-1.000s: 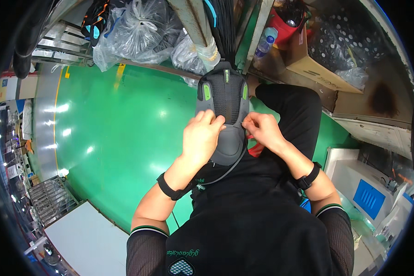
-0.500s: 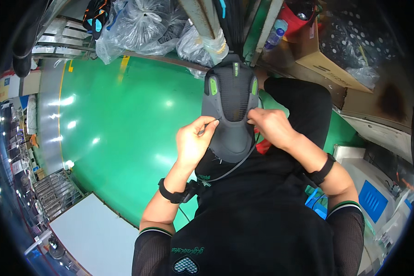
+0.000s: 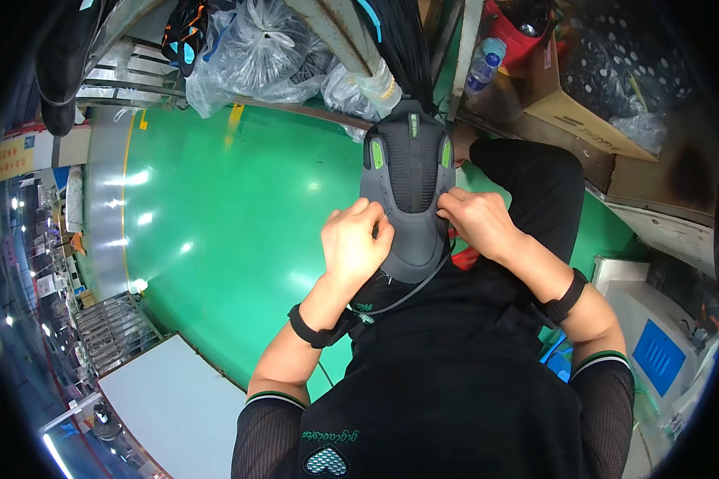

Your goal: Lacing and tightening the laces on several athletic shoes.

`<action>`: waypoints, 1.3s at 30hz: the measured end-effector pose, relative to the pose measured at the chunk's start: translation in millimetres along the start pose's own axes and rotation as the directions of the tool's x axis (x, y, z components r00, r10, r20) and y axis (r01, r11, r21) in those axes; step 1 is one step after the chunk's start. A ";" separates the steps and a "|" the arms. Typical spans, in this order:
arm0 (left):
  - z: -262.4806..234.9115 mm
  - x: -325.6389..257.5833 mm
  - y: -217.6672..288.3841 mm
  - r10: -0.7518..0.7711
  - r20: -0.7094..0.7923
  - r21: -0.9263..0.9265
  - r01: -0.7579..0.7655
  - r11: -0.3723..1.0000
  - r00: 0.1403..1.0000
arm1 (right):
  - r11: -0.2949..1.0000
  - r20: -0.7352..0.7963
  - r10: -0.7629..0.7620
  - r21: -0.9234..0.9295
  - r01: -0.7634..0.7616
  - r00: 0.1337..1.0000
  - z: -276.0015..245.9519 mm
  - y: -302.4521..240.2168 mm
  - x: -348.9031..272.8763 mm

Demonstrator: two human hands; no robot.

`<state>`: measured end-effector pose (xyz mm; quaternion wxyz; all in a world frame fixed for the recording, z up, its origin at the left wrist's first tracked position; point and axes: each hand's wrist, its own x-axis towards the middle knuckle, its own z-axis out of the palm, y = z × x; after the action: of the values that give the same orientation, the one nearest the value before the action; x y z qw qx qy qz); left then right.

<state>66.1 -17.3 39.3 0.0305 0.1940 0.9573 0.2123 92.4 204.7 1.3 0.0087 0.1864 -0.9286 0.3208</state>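
Observation:
A dark grey shoe [image 3: 411,247] with bright green side patches rests over my lap, its toe toward me. Its ribbed black tongue [image 3: 413,172] faces up. My left hand [image 3: 353,241] is at the left edge of the shoe's opening, thumb and fingers pinched together. Across from it, my right hand [image 3: 479,223] pinches at the right edge of the opening. Whatever lies between the fingertips of either hand is too small to make out. A thin dark cord [image 3: 411,294] curves round the toe.
Clear plastic bags [image 3: 264,52] and a bundle of black laces [image 3: 407,48] are beyond the shoe. At far right sit a cardboard box [image 3: 591,120], a bottle [image 3: 483,72] and a red bucket [image 3: 515,36]. A white-topped table [image 3: 164,399] stands at lower left.
My left hand has turned, its back now showing more, and shifted slightly up along the shoe. The right hand stays at its edge. The whole view has shifted a little.

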 end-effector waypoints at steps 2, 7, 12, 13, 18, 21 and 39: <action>6.3 5.7 -3.2 -0.049 0.037 -0.071 0.052 0.996 0.998 | 1.000 -0.007 -0.016 -0.004 0.016 1.000 0.3 1.5 1.0; 3.7 21.1 0.2 -0.130 0.257 -0.026 0.141 0.990 0.958 | 0.993 0.044 -0.054 -0.098 0.058 0.998 -7.8 5.4 4.3; -27.1 43.5 -10.0 0.553 0.203 0.226 -0.588 0.777 0.808 | 0.906 -0.002 -0.382 -0.198 0.374 0.924 -29.8 13.3 37.9; -24.4 47.7 -17.6 0.607 0.324 0.118 -0.667 0.736 0.726 | 0.890 0.172 -0.428 -0.092 0.447 0.887 -28.5 15.4 44.7; -26.9 69.5 -7.4 0.535 0.482 -0.009 -0.607 0.795 0.694 | 0.906 0.420 -0.362 -0.051 0.420 0.832 -36.7 17.7 58.7; -22.7 66.2 -7.5 0.505 0.422 0.000 -0.557 0.831 0.753 | 0.917 0.411 -0.350 -0.034 0.398 0.842 -39.2 21.2 58.9; -15.1 74.5 -18.8 0.412 0.306 -0.108 -0.399 0.911 0.858 | 0.999 0.630 -0.045 0.004 0.054 0.775 -31.3 34.6 86.1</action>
<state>-11.5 -10.3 46.9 0.1449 0.4225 0.8723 0.1987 -3.0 219.2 17.4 -0.2925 0.3072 -0.8751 0.2329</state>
